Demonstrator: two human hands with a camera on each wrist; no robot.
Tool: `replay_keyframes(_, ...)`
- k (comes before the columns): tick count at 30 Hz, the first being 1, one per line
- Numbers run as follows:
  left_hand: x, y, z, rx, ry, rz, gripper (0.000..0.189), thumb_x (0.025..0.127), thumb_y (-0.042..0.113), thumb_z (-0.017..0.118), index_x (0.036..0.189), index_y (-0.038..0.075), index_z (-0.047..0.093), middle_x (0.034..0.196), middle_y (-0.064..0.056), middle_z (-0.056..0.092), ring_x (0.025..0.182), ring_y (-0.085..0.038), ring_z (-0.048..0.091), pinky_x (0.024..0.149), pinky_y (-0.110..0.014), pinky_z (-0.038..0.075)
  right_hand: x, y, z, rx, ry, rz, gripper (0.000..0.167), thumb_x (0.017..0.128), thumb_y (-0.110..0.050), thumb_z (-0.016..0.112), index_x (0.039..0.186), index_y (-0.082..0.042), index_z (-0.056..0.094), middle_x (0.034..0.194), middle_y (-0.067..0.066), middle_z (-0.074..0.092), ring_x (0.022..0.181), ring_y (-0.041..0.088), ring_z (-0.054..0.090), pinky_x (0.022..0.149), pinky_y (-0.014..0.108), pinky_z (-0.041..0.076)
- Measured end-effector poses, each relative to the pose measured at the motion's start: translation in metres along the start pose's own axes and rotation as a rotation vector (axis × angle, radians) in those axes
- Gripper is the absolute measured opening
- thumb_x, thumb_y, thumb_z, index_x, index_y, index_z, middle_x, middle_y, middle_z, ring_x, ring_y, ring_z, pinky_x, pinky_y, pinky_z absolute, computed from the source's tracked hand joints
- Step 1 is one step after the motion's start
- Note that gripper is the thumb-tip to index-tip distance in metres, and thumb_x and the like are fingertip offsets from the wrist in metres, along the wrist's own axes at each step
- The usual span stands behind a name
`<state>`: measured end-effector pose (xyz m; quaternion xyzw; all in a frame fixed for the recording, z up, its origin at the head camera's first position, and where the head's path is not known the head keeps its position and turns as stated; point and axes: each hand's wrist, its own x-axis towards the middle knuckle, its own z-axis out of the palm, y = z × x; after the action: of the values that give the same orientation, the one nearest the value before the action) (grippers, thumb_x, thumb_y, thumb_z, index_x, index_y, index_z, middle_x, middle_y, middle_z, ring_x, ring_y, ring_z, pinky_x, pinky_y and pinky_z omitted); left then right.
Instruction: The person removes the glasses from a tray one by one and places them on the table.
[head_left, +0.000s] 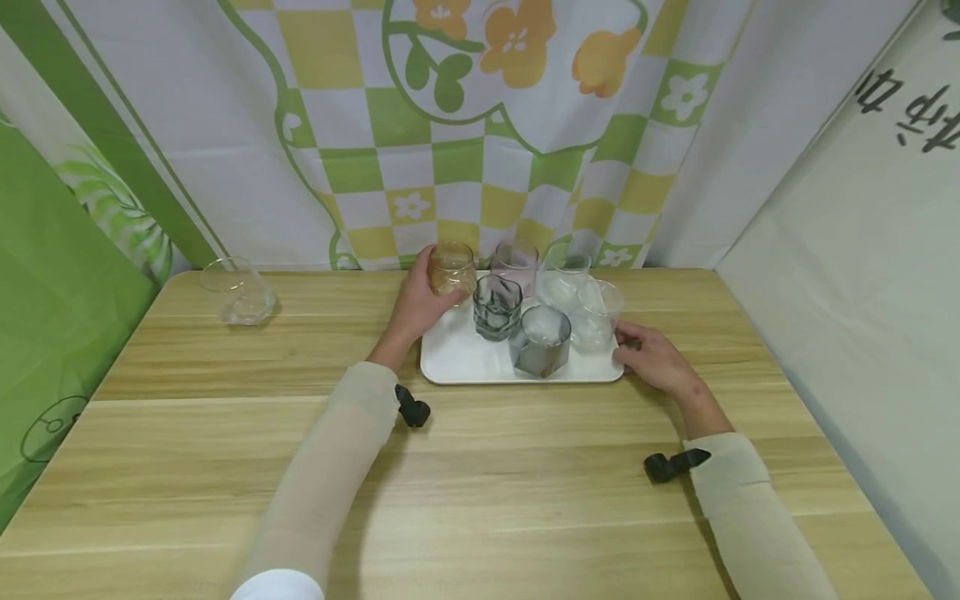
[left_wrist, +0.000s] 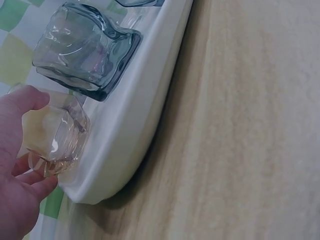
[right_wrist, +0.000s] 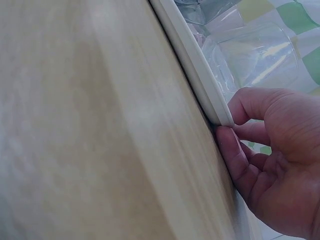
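On a white tray [head_left: 461,358] stand several drinking glasses. My left hand [head_left: 414,312] grips an amber glass [head_left: 452,271] at the tray's back left corner, thumb on one side and fingers on the other. In the left wrist view the amber glass [left_wrist: 62,130] is at the tray's end, beside a blue-grey wavy glass [left_wrist: 87,50]. The right hand [head_left: 656,360] pinches the tray's right edge; the right wrist view shows thumb and fingers at the tray rim [right_wrist: 220,112]. Close to it stands a clear glass [head_left: 597,317]. A smoky grey faceted glass [head_left: 542,342] is at the front.
A pink glass [head_left: 515,265] and another clear glass [head_left: 564,279] stand at the tray's back. Apart from them, one clear glass [head_left: 247,304] is near the back left corner of the wooden table [head_left: 525,483]. A patterned curtain [head_left: 480,158] hangs behind the table.
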<state>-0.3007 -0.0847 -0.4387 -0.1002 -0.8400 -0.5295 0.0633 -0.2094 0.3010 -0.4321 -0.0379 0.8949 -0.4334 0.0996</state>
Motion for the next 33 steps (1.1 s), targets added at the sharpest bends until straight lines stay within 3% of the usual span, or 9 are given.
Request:
replay_keyframes(17, -0.005, 0.005, 0.003, 0.015, 0.083, 0.034, 0.090, 0.087, 0.019, 0.081, 0.159, 0.005, 0.029, 0.149, -0.021, 0.048, 0.135, -0.035, 0.048, 0.111, -0.046, 0.039, 0.000, -0.001, 0.000, -0.042, 0.009, -0.002, 0.065, 0.093, -0.003, 0.059, 0.154, 0.006, 0.039, 0.128, 0.023, 0.056, 0.102, 0.028, 0.054, 0.074, 0.024, 0.053)
replay_keyframes(26, -0.010, 0.019, -0.005, 0.020, 0.110, 0.036, 0.091, 0.085, 0.023, 0.083, 0.158, 0.006, 0.031, 0.144, -0.022, 0.051, 0.130, -0.034, 0.052, 0.107, -0.047, 0.044, -0.002, 0.000, -0.001, -0.047, 0.022, 0.000, 0.066, 0.092, -0.003, 0.059, 0.154, 0.007, 0.039, 0.127, 0.024, 0.056, 0.097, 0.026, 0.054, 0.071, 0.022, 0.052)
replay_keyframes(33, -0.016, 0.021, -0.019, 0.017, 0.142, 0.053, 0.088, 0.081, 0.022, 0.086, 0.154, 0.006, 0.038, 0.132, -0.023, 0.056, 0.120, -0.035, 0.055, 0.099, -0.049, 0.049, 0.000, -0.002, -0.001, -0.034, 0.012, 0.011, 0.065, 0.093, -0.005, 0.060, 0.154, 0.007, 0.038, 0.132, 0.024, 0.055, 0.103, 0.028, 0.054, 0.074, 0.023, 0.053)
